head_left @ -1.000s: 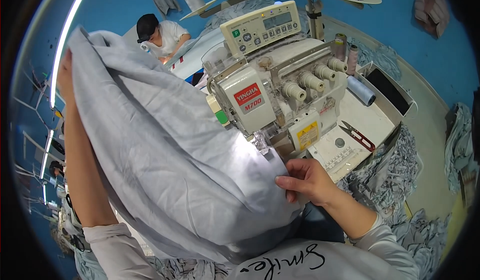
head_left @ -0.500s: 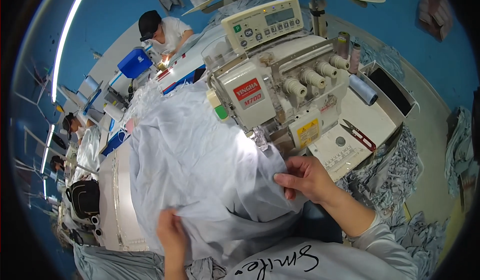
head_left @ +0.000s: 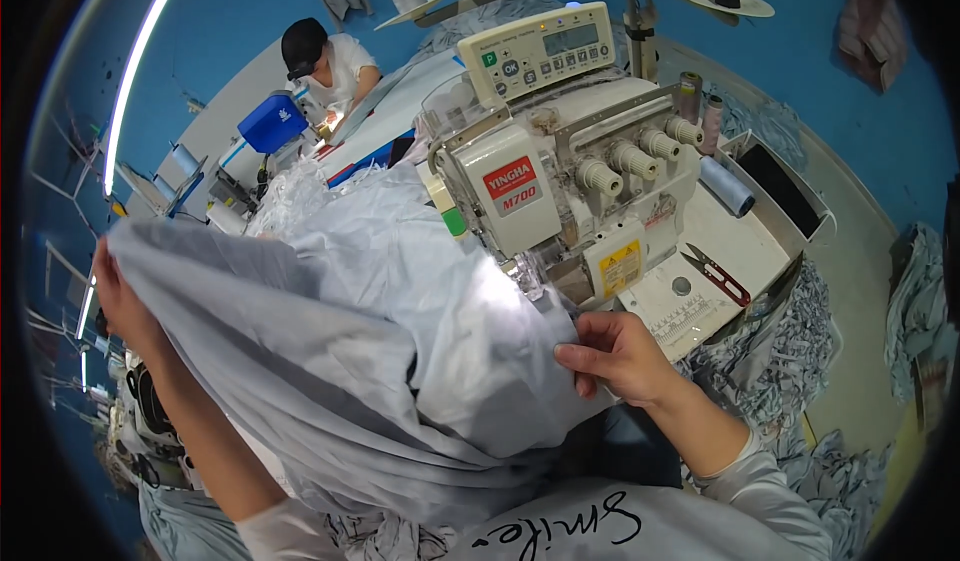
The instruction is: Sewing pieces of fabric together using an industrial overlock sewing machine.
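Right hand [head_left: 612, 359] pinches the near edge of the grey fabric [head_left: 400, 361] just in front of the white overlock sewing machine [head_left: 560, 191], thumb on top and fingers curled under, closed on the cloth close to the presser foot. Out at the far left, the left hand [head_left: 118, 296] is raised and grips the other end of the same fabric, lifting it so the sheet hangs in a broad slope from that hand down across the work table to the machine. Most of the table is buried under this cloth. On the machine's white table [head_left: 740, 251], to the right of the needle area, lie small red-handled thread snips [head_left: 716, 273]. Behind the machine stand thread cones [head_left: 700, 111]. Farther back, another person [head_left: 325, 61] in a white shirt and dark cap bends over a different station.
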Available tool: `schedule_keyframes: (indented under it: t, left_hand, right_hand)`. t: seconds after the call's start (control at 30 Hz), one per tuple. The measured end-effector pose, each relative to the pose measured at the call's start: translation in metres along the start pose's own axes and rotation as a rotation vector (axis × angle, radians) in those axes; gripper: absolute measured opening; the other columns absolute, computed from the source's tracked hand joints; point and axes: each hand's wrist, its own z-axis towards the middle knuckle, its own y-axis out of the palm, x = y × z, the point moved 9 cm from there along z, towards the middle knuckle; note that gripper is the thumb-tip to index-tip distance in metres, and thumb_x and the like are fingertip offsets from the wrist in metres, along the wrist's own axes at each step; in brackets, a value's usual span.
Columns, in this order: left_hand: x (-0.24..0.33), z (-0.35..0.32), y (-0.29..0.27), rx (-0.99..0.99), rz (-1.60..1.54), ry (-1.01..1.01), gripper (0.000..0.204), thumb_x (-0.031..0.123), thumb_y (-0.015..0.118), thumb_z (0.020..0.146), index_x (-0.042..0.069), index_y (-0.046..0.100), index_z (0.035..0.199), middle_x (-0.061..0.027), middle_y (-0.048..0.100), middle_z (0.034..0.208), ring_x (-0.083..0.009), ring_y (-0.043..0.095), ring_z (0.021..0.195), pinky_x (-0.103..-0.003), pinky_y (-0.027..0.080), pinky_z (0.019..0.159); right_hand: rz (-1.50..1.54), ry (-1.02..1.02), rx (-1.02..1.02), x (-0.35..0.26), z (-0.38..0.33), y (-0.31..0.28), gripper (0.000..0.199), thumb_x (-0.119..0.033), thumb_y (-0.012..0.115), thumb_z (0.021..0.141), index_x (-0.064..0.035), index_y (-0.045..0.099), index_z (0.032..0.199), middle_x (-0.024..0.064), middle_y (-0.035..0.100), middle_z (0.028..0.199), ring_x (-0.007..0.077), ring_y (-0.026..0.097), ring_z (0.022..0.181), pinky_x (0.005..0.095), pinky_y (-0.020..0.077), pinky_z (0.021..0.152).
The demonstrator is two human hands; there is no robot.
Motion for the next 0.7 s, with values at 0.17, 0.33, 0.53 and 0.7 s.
schedule_keyframes:
  t: [0.17,0.33,0.53,0.7]
  left_hand:
    - [-0.101,0.103,-0.029,-0.013,0.402,-0.001,0.035,0.026,0.05,0.096,0.002,0.053,0.12,-0.0083,0.062,0.103,-0.0129,0.058,0.086,-0.025,0.046,0.076]
    - [-0.053,-0.133,0.11,-0.458,-0.199,-0.641,0.045,0.034,0.048,0.095,0.001,0.045,0.125,-0.0094,0.053,0.116,-0.0184,0.052,0.103,-0.029,0.043,0.087]
    - [0.065,-0.324,0.097,-0.907,0.354,-0.045,0.015,0.005,0.068,0.075,0.002,0.059,0.086,-0.0105,0.06,0.087,-0.0267,0.057,0.086,-0.039,0.041,0.082]
    - [0.054,-0.245,0.067,-0.33,0.287,-0.018,0.002,0.001,0.058,0.081,0.0,0.056,0.081,-0.0104,0.057,0.079,-0.0252,0.055,0.078,-0.032,0.043,0.074]
  right_hand:
    - [0.066,0.007,-0.076,0.002,-0.004,0.013,0.015,-0.012,0.068,0.083,-0.001,0.059,0.08,0.0028,0.059,0.064,0.01,0.056,0.048,0.0216,0.0444,0.045]
    - [0.046,-0.018,0.023,0.005,0.002,-0.012,0.018,-0.017,0.069,0.085,-0.0015,0.059,0.081,0.002,0.059,0.062,0.0082,0.056,0.051,0.0217,0.0447,0.047]
    - [0.043,-0.011,-0.047,0.002,0.0,0.005,0.019,-0.017,0.069,0.084,-0.0016,0.059,0.08,0.0019,0.059,0.062,0.0079,0.056,0.051,0.0216,0.0449,0.047]
    - [0.029,-0.008,-0.031,0.0,-0.001,0.004,0.019,-0.018,0.069,0.084,-0.0018,0.059,0.08,0.0018,0.059,0.063,0.0078,0.057,0.052,0.0216,0.0451,0.047]
